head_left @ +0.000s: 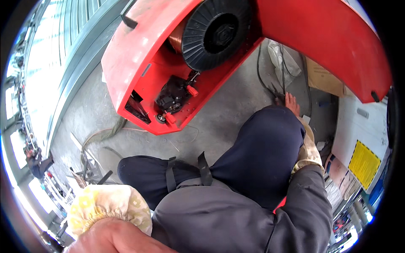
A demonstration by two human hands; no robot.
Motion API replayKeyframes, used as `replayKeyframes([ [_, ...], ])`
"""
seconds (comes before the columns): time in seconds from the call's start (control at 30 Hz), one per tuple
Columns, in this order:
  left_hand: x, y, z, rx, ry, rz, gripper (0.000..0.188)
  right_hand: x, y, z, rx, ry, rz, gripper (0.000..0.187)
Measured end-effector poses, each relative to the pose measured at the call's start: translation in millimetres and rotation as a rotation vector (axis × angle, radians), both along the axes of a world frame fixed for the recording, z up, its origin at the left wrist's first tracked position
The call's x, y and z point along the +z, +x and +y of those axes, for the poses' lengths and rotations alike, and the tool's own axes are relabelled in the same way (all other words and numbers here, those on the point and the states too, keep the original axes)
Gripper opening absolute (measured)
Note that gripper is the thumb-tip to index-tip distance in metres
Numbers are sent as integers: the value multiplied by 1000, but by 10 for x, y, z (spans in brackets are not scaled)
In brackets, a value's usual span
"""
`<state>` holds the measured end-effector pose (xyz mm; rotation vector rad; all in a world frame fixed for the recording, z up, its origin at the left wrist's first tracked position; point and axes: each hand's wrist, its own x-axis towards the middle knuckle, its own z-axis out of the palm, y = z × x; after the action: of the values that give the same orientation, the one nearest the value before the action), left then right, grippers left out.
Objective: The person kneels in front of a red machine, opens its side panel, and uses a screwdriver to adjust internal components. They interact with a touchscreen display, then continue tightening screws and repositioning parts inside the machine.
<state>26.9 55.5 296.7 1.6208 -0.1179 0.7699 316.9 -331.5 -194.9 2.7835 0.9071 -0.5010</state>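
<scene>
Looks mid-job, going by how things sit; the red housing (pixel 143 46) is up front of the seated person, its red cover (pixel 320 38) standing wide, so getting inside is done and closing up isn't; the black spool (pixel 217 36) is sitting in its bay with copper-coloured wire (pixel 175 40) showing behind the rim; below it there's the black mechanism (pixel 173 99) with a couple of red levers; whether any wire runs into that is too small to tell.

The right hand (pixel 292 103) is down past the knee, fingers stretched out and a bit apart, no clear grip on anything; it's right beside some dark cables (pixel 283 71), can't tell if it's touching; the left hand is out of sight, only the patterned sleeve (pixel 109 206) shows, so no idea what it's doing.

Floor's grey concrete (pixel 219 118), kinda cluttered; plastic bag (pixel 276 57) and cardboard box (pixel 322 78) off to the right, white panel (pixel 358 122) with a yellow label nearby; long metal profiles (pixel 78 63) fill the left, and another person (pixel 38 164) is way off at the edge.
</scene>
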Motion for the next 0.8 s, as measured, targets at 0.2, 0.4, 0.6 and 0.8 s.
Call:
replayKeyframes([
  [0.2, -63, -298, 116, 68, -49, -95, 30, -511, 107, -265, 191, 117, -276, 55],
  [0.4, -785, -567, 137, 404, -162, 239, 42, -123, 90, -42, 139, 58, -116, 53],
  [0.6, -1971, -779, -238, 441, -579, 756, 24, 209, 89, 378, 78, -5, 16, 51],
  [0.8, -2655, -919, -517, 376, -549, 1056, 24, 467, 132, 656, 39, -35, 94, 48],
])
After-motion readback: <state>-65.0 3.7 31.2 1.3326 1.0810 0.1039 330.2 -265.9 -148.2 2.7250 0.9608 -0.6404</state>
